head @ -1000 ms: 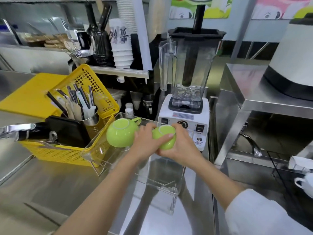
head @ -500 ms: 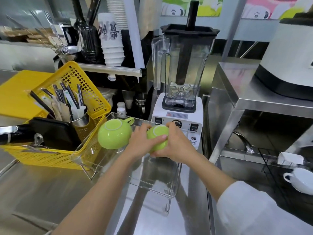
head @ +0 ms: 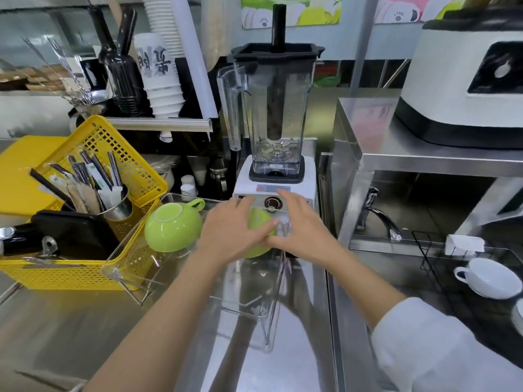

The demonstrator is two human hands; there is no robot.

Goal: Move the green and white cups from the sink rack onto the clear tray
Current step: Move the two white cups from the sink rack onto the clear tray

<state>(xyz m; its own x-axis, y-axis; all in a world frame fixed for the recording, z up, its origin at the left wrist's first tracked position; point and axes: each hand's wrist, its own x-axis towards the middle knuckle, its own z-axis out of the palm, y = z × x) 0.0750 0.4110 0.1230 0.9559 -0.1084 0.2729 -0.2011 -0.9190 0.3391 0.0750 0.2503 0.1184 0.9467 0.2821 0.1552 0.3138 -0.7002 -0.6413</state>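
Note:
A clear tray [head: 249,306] stands on the steel counter in front of the blender. One green cup [head: 172,226] lies upside down in its far left corner, handle to the back. A second green cup [head: 261,222] sits at the tray's far right, mostly hidden between my hands. My left hand [head: 230,236] covers its left side and top, fingers laid across it. My right hand [head: 301,229] rests against its right side with fingers spread. A white cup [head: 488,277] stands on the black wire rack [head: 424,258] over the sink at the right.
A blender [head: 273,123] stands right behind the tray. A yellow basket [head: 85,267] with cutlery and a black pan touches the tray's left side. A tap [head: 379,216] and raised steel shelf [head: 424,154] with a white appliance are to the right.
Both hands have lowered the second green cup toward the tray's far right side. My right hand's fingers have spread away from the cup.

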